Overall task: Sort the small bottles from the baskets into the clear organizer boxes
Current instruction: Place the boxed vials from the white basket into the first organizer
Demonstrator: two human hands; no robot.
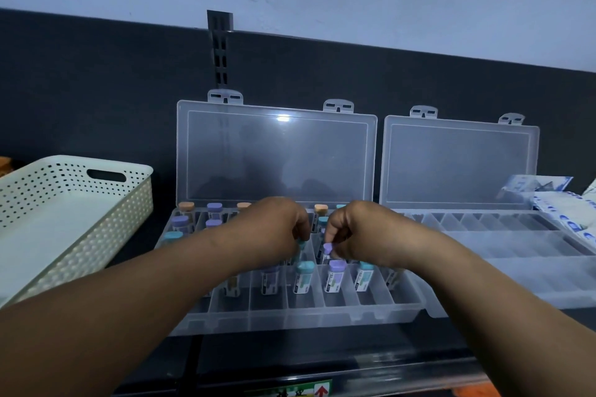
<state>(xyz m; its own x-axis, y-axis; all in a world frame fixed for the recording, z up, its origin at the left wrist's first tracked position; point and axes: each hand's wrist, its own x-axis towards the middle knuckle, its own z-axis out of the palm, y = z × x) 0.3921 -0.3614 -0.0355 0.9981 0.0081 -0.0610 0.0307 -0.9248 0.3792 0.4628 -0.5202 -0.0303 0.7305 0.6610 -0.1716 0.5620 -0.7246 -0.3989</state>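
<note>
Shop or stockroom shelving, dark back panel (pixel 96 90) with slotted upright rail (pixel 220 48), shelf-edge label strip (pixel 300 390) near, packaged goods (pixel 561 203) far right, white perforated basket (pixel 64 203) left

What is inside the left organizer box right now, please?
The left box holds small upright bottles with orange, purple and teal caps. The hands and forearms cover its middle compartments, so those contents cannot be seen.

Both hands over left box (pixel 300 313), lid up. Left hand (pixel 274 222) pinches teal-capped bottle (pixel 301 250); right hand (pixel 351 229) pinches purple-capped bottle (pixel 327 251), both at a middle-row slot. Near row holds more upright bottles. Right box (pixel 503 235) open, slots bare. White basket (pixel 74 203) far left on the shelf.
</note>
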